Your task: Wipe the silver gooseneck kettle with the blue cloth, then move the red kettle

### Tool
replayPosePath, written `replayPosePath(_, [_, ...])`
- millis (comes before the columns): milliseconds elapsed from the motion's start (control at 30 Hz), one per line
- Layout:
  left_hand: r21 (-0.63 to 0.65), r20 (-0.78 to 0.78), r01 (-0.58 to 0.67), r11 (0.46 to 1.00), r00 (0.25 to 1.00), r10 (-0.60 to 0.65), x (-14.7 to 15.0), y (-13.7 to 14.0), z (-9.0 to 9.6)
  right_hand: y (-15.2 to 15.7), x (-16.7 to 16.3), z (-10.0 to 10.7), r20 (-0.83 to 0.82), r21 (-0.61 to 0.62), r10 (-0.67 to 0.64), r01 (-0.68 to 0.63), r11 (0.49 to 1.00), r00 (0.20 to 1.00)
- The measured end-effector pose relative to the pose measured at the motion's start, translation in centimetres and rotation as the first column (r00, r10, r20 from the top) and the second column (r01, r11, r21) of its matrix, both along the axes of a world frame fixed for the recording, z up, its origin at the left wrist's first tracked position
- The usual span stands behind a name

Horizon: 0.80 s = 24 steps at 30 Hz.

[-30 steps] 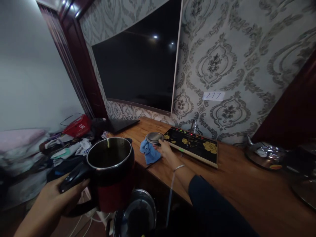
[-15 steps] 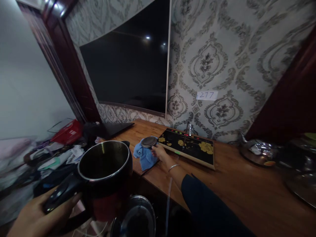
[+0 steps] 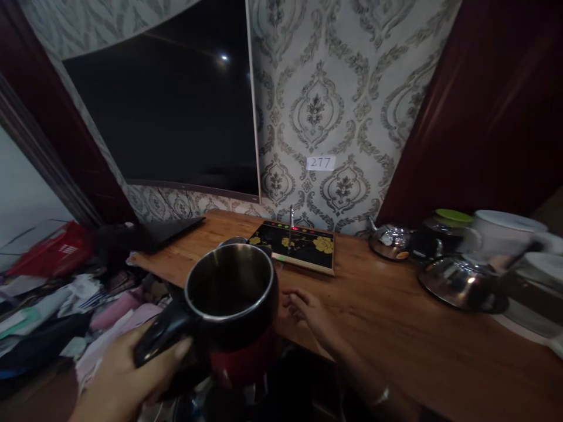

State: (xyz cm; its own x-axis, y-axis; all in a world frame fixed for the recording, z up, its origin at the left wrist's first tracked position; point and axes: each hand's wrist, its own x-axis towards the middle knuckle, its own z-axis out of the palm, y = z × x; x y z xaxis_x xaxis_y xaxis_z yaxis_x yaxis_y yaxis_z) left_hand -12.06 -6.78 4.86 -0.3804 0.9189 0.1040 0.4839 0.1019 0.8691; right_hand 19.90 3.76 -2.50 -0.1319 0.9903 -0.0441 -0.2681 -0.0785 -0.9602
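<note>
My left hand (image 3: 127, 369) is closed round the black handle of a lidless electric kettle (image 3: 244, 343), red below with a black upper band and a steel rim. The kettle is raised in front of me, its mouth tilted towards me, and its inside looks dark with a yellowish sheen. To the right of it, my right hand (image 3: 303, 308) hovers over the wooden tabletop, fingers loosely apart and holding nothing. A round lid (image 3: 233, 240) shows only its edge behind the kettle rim. The blue cloth is hidden behind the kettle.
A black panel with yellow flowers and a small tap (image 3: 303, 249) lies near the wall. Steel teapots (image 3: 389, 241) and lidded jars (image 3: 505, 225) stand at the right. A black laptop-like slab (image 3: 167, 231) is at the left, beside piled clothes (image 3: 109, 310) and a red basket (image 3: 53, 252).
My right hand has let go of the round lid and drawn back towards me. The kettle has moved right in my left hand. The view has turned right.
</note>
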Motion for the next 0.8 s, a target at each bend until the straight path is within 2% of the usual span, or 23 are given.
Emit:
replayPosePath(67, [-0.027, 0.123, 0.178, 0.984, 0.977, -0.173, 5.6, 0.9, 3.4, -1.9, 2.3, 0.3, 0.019, 0.028, -0.073, 0.073, 0.997, 0.997])
replayPosePath(100, [-0.023, 0.175, 0.224, 0.974, 0.961, -0.216, 8.0, 1.2, 4.5, -2.7, 3.4, 0.4, 0.030, 0.044, -0.105, 0.104, 0.994, 0.994])
replayPosePath(167, [0.011, 0.265, 0.297, 0.955, 0.920, -0.290, 11.8, 1.6, 5.6, -4.0, 5.2, 0.3, 0.056, 0.071, -0.177, 0.173, 0.982, 0.983])
replayPosePath(300, [0.085, 0.346, 0.386, 0.918, 0.853, -0.391, 16.0, 2.6, 4.5, -5.5, 8.0, -0.7, 0.103, 0.095, -0.309, 0.300, 0.949, 0.945])
replayPosePath(433, [0.112, 0.364, 0.413, 0.904, 0.829, -0.424, 18.8, 4.0, 3.4, -5.7, 9.5, -1.6, 0.061, 0.139, -0.345, 0.334, 0.932, 0.937])
replayPosePath(600, [0.145, 0.404, 0.385, 0.911, 0.818, -0.410, 21.3, 5.0, 3.1, -5.2, 9.5, -2.4, -0.004, 0.159, -0.383, 0.379, 0.912, 0.924])
replayPosePath(800, [0.170, 0.412, 0.328, 0.929, 0.833, -0.370, 22.4, 5.8, 2.4, -5.1, 8.5, -3.3, 0.016, 0.230, -0.372, 0.359, 0.905, 0.928])
